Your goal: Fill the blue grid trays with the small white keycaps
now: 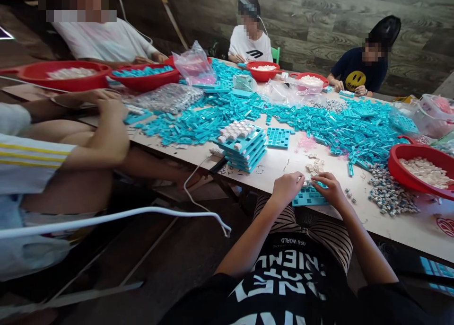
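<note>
At the table's front edge, a turquoise grid plate (309,200) lies between my hands. My left hand (288,187) is closed at the plate's left side, thumb and fingers together around something too small to make out. From the right, my right hand (329,188) reaches over the plate with its fingertips pinched; what they hold is hidden. Small white pieces show between the fingertips. Just beyond the plate is a little heap of translucent whitish pieces (315,165). A stack of turquoise plates (244,150) topped with white keycaps (234,131) stands to the left.
Turquoise strips (340,126) are heaped across the table (276,173). At right are small grey-blue parts (390,190) and a red basin (404,166) of whitish pieces. Another turquoise plate (278,137) lies behind the stack. Several co-workers sit around; a white cable (142,214) crosses at left.
</note>
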`<state>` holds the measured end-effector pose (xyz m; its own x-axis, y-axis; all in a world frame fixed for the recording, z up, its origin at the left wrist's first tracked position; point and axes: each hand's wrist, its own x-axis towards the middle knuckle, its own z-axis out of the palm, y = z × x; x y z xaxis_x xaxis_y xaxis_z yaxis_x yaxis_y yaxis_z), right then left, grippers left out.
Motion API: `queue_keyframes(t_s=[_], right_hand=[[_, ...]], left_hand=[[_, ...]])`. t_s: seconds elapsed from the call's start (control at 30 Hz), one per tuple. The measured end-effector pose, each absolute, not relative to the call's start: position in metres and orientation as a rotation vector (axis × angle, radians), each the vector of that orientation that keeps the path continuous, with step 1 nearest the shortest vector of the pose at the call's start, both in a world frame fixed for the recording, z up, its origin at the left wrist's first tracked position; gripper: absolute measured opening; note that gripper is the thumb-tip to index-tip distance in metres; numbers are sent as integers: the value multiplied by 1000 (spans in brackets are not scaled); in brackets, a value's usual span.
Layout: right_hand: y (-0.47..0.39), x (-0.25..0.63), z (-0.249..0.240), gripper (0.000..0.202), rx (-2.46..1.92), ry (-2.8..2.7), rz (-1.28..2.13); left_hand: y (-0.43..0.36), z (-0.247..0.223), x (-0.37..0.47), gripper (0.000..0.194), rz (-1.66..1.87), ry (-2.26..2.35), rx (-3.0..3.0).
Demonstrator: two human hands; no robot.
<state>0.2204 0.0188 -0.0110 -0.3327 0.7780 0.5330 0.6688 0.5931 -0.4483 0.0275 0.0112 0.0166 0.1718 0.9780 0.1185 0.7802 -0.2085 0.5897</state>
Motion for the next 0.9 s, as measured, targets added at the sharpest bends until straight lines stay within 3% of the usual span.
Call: queue_keyframes(t_s=[0.57,0.9], right_hand=[[20,219,-16,27,-1039,-2518,-93],[23,220,-18,30,-987,-2589,-69]], left_hand=[[-17,-6,57,44,337,1677,2342],[-12,2,56,39,308,1580,2477]])
